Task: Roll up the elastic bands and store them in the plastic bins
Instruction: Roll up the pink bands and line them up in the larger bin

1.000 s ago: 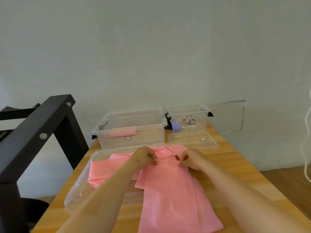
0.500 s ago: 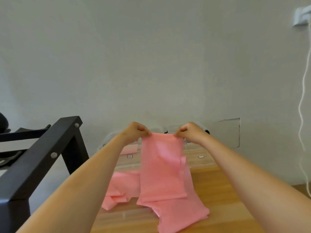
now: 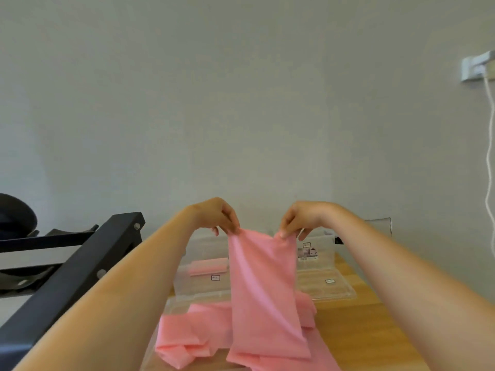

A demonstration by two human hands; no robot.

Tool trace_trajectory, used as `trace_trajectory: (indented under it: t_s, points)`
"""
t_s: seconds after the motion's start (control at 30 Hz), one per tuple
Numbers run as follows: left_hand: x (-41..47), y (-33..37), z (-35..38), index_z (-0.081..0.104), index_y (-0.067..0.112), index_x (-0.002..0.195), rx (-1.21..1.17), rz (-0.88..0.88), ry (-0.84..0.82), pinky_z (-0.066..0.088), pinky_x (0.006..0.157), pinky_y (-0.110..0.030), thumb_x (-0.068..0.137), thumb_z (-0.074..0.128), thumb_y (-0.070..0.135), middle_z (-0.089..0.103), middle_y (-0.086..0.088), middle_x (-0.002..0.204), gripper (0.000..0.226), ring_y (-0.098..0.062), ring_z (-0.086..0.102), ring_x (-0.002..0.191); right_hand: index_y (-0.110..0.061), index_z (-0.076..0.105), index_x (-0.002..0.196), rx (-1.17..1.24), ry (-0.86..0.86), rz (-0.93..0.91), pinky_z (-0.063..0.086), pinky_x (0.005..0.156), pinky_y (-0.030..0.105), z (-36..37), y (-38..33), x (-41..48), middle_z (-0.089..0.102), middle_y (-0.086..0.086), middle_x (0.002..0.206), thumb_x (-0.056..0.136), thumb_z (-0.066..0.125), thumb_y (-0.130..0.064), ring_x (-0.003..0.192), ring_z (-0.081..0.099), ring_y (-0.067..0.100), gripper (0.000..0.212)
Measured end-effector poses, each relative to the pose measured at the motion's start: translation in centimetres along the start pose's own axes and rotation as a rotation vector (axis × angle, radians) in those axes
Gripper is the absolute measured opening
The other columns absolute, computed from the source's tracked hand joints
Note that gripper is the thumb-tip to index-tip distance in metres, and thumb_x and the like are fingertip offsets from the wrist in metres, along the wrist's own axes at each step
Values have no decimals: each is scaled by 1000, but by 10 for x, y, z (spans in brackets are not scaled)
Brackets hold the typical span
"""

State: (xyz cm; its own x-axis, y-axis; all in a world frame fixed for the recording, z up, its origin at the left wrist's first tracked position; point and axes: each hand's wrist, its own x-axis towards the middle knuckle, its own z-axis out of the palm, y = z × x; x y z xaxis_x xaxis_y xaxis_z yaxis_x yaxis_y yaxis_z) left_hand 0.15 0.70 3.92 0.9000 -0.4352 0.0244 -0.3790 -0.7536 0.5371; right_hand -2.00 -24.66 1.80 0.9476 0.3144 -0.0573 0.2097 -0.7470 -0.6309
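Left hand [image 3: 214, 214] and right hand [image 3: 302, 216] each pinch a top corner of the pink elastic fabric band [image 3: 263, 290]; it hangs below them, its lower end piled on the wooden counter [image 3: 361, 333].

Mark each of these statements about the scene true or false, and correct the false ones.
1. The left hand and right hand each pinch the top edge of the pink elastic band. True.
2. The held band is rolled into a tight coil. False: it hangs flat, with its lower end on the table.
3. A pink piece shows inside the left clear bin. True.
4. The table is black metal. False: it is wood; the black frame stands to its left.
5. A white cable hangs down the wall. True.
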Motion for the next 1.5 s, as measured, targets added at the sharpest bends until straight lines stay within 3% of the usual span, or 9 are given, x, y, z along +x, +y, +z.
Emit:
trace_trajectory:
  t_s: [0.07,0.2,0.27,0.4,0.67,0.83,0.97,1.2,1.5]
  points:
    - [10,-7,9,67,16,68,36,22,74,47,53,-15,80,72,-2,68,-1,73,22,-6,64,68,-21,67,75,-78,57,22,51,61,19,10,5,15,63,-3,74,86,69,-7,65,60,6,18]
    - [30,-17,16,63,20,61,-109,171,629,51,64,-18,72,74,-9,65,2,66,33,-8,61,62,-25,73,86,-93,738,-61,52,79,31,21,11,41,69,-8,89,86,64,-20,88,63,15,10]
    - [29,-18,13,64,19,63,-197,206,648,50,63,-13,70,76,-9,66,1,68,31,-10,62,64,-25,73,87,-19,846,-149,53,80,33,20,9,44,71,-7,91,87,65,-23,88,64,15,8]
    - [12,-30,22,64,10,71,-253,144,333,52,65,-12,73,74,-13,65,-3,69,26,-11,61,64,-15,74,90,73,492,-190,48,76,23,23,19,35,69,-6,86,88,68,-14,83,63,8,7]
    - [-16,-74,110,69,13,90,-240,-195,-446,52,72,-19,87,64,-6,71,-1,81,20,-11,65,80,-16,69,87,81,-558,169,51,83,22,85,75,2,74,-7,83,90,65,-8,81,70,7,9]
    - [-9,-80,126,72,19,84,-139,-127,-184,50,66,-16,86,65,1,71,11,74,20,-5,64,73,-22,73,93,63,-131,121,48,74,18,100,94,7,73,-11,88,85,71,-10,90,68,6,14]
    - [7,-93,156,74,9,91,-75,-49,99,52,79,-24,81,75,6,69,2,83,10,-6,61,74,-16,75,101,8,209,90,50,93,28,125,110,21,73,-2,106,82,74,-12,98,65,11,19]
    - [33,-116,203,64,14,124,-29,-105,194,35,93,-21,91,66,22,58,-1,131,35,-15,53,116,-16,66,120,-103,280,203,44,99,31,171,144,44,61,3,131,91,55,-18,119,57,21,31]
    - [57,-132,214,73,15,78,-243,-100,228,41,61,-9,83,72,8,67,0,80,9,-9,57,73,-18,75,84,-57,359,180,51,84,33,180,161,60,72,-2,95,85,65,-20,92,65,17,10]
